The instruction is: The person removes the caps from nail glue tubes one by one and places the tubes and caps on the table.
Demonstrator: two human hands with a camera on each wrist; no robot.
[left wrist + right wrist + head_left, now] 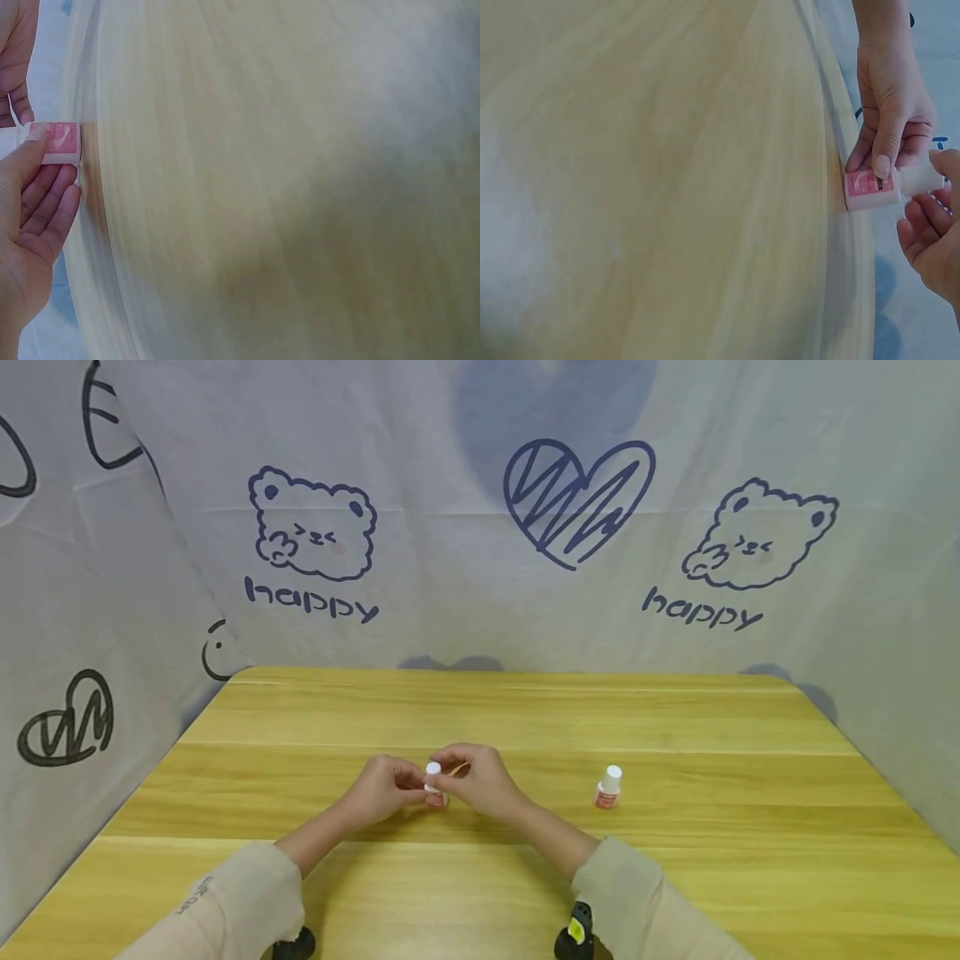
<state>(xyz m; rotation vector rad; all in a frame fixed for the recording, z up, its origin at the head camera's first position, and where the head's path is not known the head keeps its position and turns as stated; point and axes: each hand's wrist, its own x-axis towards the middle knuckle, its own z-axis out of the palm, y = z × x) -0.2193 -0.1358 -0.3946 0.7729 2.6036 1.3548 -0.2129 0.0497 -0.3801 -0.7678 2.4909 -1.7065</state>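
Note:
A small white bottle with a pink label [870, 189] and a white cap [433, 768] stands upright on the table. My left hand [388, 789] grips its body, thumb across the label in both wrist views. At the cap is my right hand [480, 783], its thumb and fingers round the cap from the other side. The right hand shows at the right edge of the right wrist view, partly cut off. Apart from both hands, to the right, stands a second capped bottle [607, 789] of the same look.
The wooden table [525, 893] reaches back to a white cloth backdrop [442, 560] with drawn bears, hearts and lettering. Another cloth [97, 610] hangs along the left side.

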